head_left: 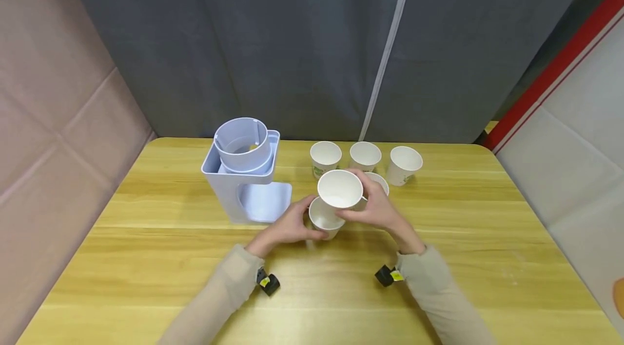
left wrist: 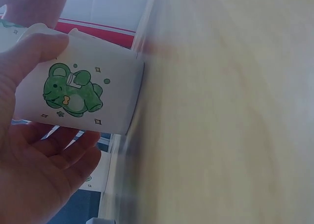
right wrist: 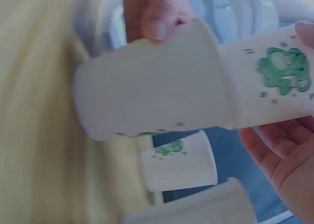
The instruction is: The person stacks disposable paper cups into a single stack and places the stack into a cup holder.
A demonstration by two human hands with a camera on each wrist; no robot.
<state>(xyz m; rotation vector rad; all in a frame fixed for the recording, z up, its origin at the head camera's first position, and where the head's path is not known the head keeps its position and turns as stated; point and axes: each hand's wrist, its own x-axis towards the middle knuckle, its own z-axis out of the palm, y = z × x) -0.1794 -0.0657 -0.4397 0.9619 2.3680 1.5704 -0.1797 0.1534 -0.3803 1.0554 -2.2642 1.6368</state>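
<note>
Around a white paper cup (head_left: pixel 324 219) standing on the table, my left hand (head_left: pixel 294 222) curls its thumb and fingers. A green cartoon animal is printed on this cup (left wrist: pixel 73 89) in the left wrist view. My right hand (head_left: pixel 377 207) grips a second paper cup (head_left: pixel 340 189) just above the first. In the right wrist view, the bottom of the right-hand cup (right wrist: pixel 274 79) is at the mouth of the left-hand cup (right wrist: pixel 157 87). How far it sits inside is hidden.
Behind the hands stand paper cups: one at the left (head_left: pixel 325 154), one in the middle (head_left: pixel 364 155), one at the right (head_left: pixel 404 163), and another (head_left: pixel 382 181) partly hidden by my right hand. A pale blue plastic holder (head_left: pixel 229 193) with a round top stands left on the wooden table (head_left: pixel 146 269).
</note>
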